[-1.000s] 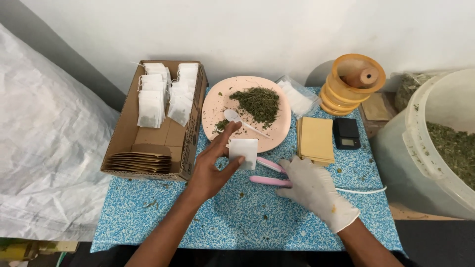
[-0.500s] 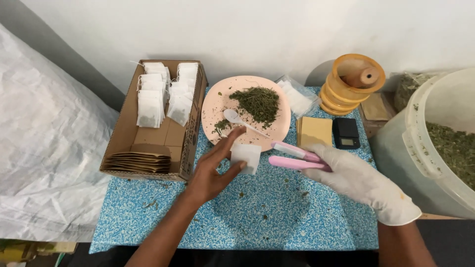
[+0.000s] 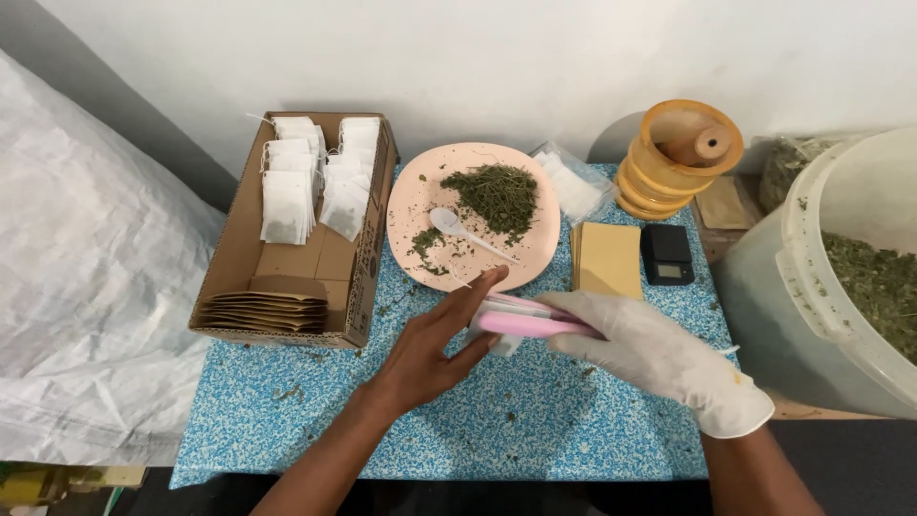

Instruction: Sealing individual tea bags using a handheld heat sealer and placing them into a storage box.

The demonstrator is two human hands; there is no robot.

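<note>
At the far left lies one white woven sack [image 3: 86, 315]. Next to it, one open cardboard box [image 3: 234, 263] holds two rows of small white filled sachets [image 3: 287, 191] at its upper end – too overlapped to count – and one stack of flat brown envelopes [image 3: 263, 311] at its lower end.

In the upper middle sits one pink plate [image 3: 540, 244] carrying one heap of dried green herb [image 3: 497, 196] and one white plastic spoon [image 3: 458, 229], its bowl toward the upper left.

Just below the plate, at the frame's centre, the bare left hand [image 3: 435, 349] has its fingers stretched flat, pressed against one small white sachet [image 3: 501, 344] that is mostly hidden. The gloved right hand [image 3: 659, 358] is clamped around one pink handheld sealer [image 3: 525, 320]; its long axis runs nearly level across the frame, tip pointing left, closed over the sachet's top.

Half a second back the sealer was tilted and only beginning to meet the sachet; it has since come down and left, and the sachet is now covered.

Further right: one stack of tan cards [image 3: 608, 258], one small black scale [image 3: 667, 254], one clear bag [image 3: 573, 186], one stack of orange rings [image 3: 673, 158] – and one large white bucket [image 3: 812, 287] of herb at the right edge.
</note>
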